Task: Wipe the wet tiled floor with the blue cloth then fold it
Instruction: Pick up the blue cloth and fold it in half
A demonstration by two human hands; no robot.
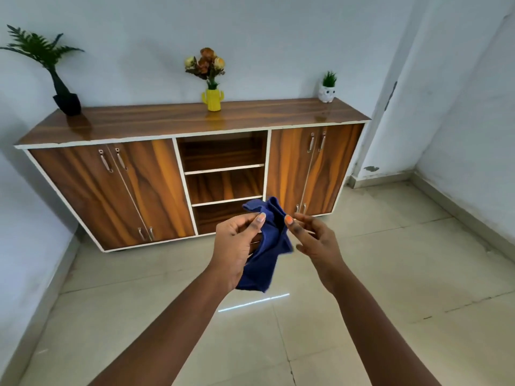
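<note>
A crumpled blue cloth (269, 246) hangs in the air in front of me, well above the beige tiled floor (376, 274). My left hand (237, 243) grips its left side, thumb pressed on the fabric. My right hand (315, 240) pinches the cloth's upper right edge with thumb and forefinger, the other fingers spread loosely. The lower part of the cloth dangles below my left palm. A bright streak of reflected light (253, 302) lies on the tile under the cloth.
A long wooden sideboard (139, 179) with open middle shelves stands against the far wall. On its top sit a black vase with a fern (67, 101), a yellow vase of flowers (213, 98) and a small white owl pot (327, 90). White walls close in left and right.
</note>
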